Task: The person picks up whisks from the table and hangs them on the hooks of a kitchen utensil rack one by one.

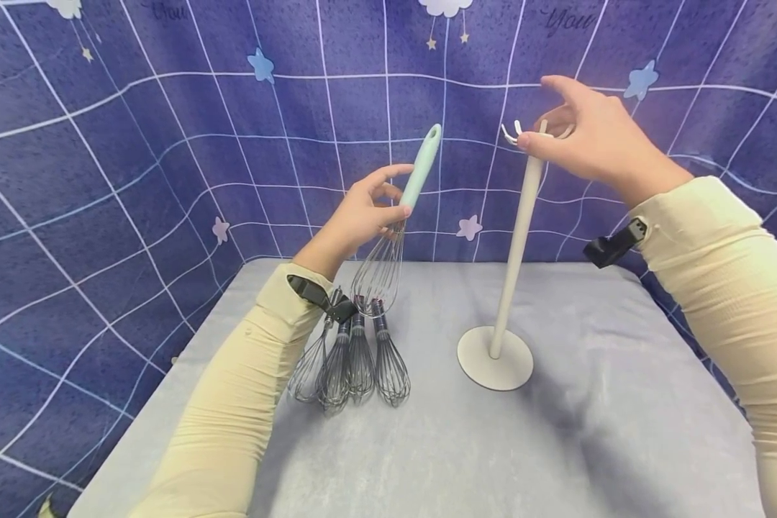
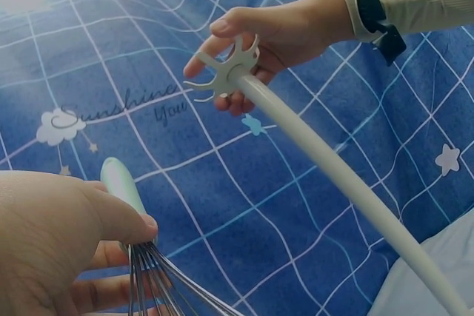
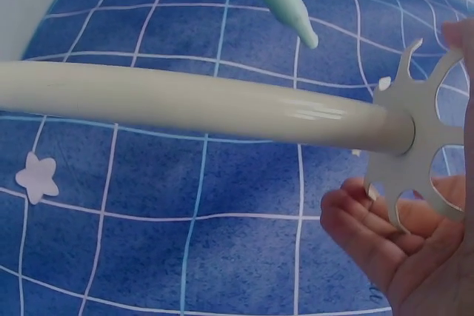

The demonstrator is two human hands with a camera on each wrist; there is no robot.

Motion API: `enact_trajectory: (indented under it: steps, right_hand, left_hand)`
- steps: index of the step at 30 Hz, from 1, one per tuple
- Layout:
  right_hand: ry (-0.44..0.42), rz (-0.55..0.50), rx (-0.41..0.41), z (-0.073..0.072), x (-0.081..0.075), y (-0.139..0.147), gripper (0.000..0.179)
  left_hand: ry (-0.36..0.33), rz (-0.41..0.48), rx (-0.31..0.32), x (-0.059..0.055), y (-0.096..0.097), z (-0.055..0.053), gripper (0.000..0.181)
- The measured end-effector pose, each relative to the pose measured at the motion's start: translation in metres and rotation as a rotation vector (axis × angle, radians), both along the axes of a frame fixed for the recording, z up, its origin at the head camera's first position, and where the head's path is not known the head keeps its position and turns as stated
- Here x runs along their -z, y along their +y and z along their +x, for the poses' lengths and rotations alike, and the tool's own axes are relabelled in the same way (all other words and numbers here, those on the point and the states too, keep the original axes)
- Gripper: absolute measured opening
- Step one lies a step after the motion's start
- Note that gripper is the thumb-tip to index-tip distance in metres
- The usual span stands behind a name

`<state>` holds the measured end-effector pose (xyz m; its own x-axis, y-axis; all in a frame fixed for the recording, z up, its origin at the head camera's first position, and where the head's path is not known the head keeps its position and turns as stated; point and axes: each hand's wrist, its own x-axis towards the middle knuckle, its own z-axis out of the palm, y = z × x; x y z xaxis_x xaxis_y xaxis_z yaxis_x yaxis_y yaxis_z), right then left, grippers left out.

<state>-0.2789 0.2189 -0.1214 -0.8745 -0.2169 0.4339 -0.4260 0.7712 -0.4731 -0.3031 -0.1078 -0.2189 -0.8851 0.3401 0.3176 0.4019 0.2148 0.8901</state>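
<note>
Whisk point(image 1: 423, 169) with a mint-green handle, held in the air by a person's left hand point(image 1: 369, 201), which pinches it between thumb and fingers where handle meets wires; the handle points up, the wires down. To its right, I see a cream stand point(image 1: 518, 244), its round base flat on a pale grey bench point(image 1: 427, 446). The right hand point(image 1: 592, 133) grips the ring of hooks point(image 3: 415, 138) at the top, with one finger lifted clear. Four more whisks point(image 1: 360, 352) lie side by side near the left wrist, wires towards the person. Behind hangs a blue curtain point(image 1: 265, 158) with white lines and stars.
</note>
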Motion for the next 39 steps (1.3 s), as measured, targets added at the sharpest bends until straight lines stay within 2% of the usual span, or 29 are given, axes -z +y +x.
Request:
enact_trajectory:
  steps: [10, 17, 21, 29, 39]
  right_hand:
    - [-0.013, -0.068, -0.136, -0.014, 0.002, 0.007, 0.079]
    - [-0.029, -0.123, -0.290, -0.020, 0.003, 0.010, 0.073]
    - [-0.035, -0.143, -0.339, -0.023, 0.004, 0.011, 0.072]
    - [-0.032, -0.189, -0.399, -0.024, 0.006, 0.011, 0.069]
    - [-0.001, -0.137, -0.351, -0.021, 0.010, 0.011, 0.068]
  left_hand:
    - [0.020, 0.002, 0.027, -0.001, 0.005, 0.002, 0.063]
    - [0.037, 0.039, 0.056, -0.001, 0.016, 0.001, 0.064]
    - [0.047, 0.028, 0.060, -0.002, 0.022, 0.001, 0.063]
    - [0.064, 0.031, 0.063, -0.003, 0.037, -0.005, 0.063]
    - [0.042, 0.077, 0.130, -0.002, 0.052, -0.007, 0.062]
